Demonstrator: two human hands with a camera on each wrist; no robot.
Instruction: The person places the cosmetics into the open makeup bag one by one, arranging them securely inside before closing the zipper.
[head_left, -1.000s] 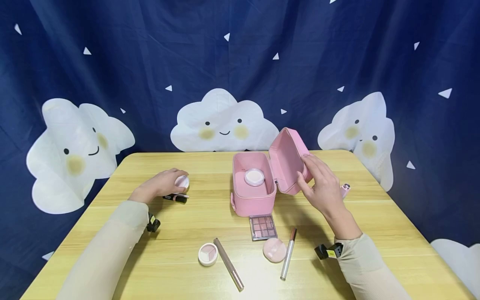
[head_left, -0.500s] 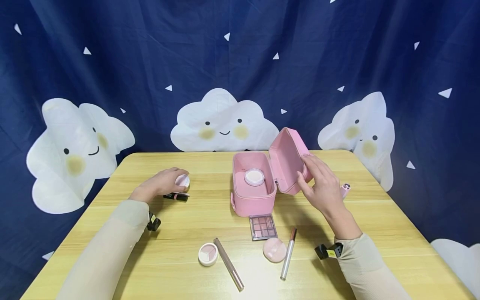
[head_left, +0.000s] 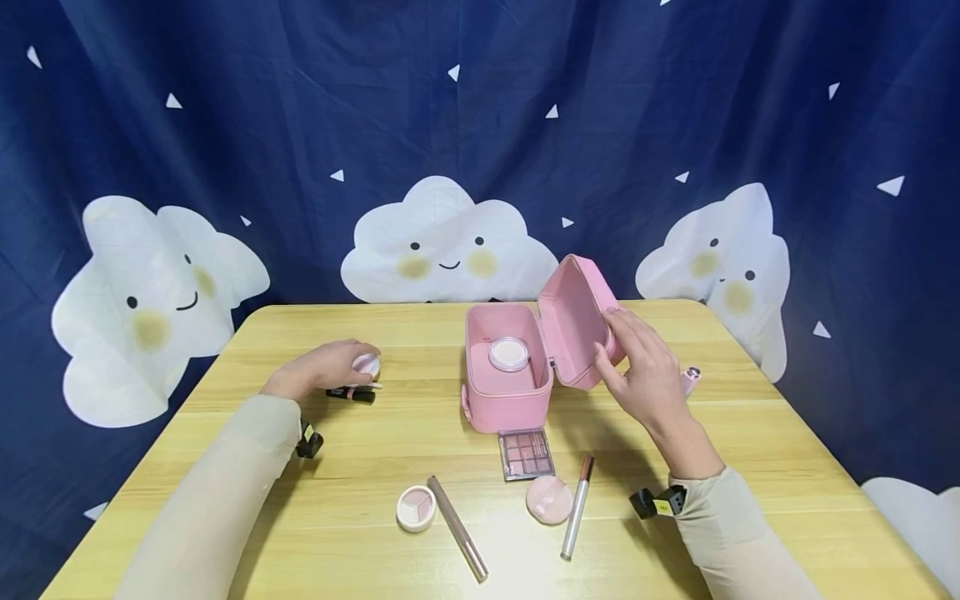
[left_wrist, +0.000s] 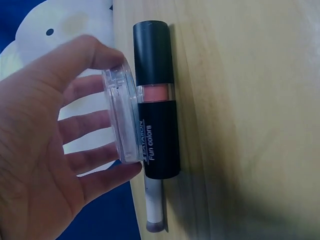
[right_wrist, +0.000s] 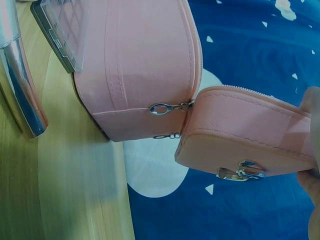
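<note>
My left hand (head_left: 326,367) is at the left of the table, thumb and fingers pinching a round clear-cased compact (left_wrist: 122,117) by its edge. The compact stands on edge close beside a black lip gloss tube (left_wrist: 159,135) with a pink band, and a thin white stick with a grey end (left_wrist: 154,205) shows past the tube. My right hand (head_left: 645,371) grips the edge of the raised lid (head_left: 576,325) of a pink makeup case (head_left: 510,410). Inside the case lies another round compact (head_left: 509,354). The right wrist view shows only part of the hand at the lid.
An eyeshadow palette (head_left: 527,455) lies against the case's front. Nearer are a powder puff (head_left: 549,500), a silver tube (head_left: 576,510), a three-colour pot (head_left: 416,508) and a long bronze tube (head_left: 457,529). A small pink item (head_left: 691,380) lies behind my right hand.
My left hand and the compact in it have shifted very slightly to the right. The right hand stays on the lid, and the case has not moved.
</note>
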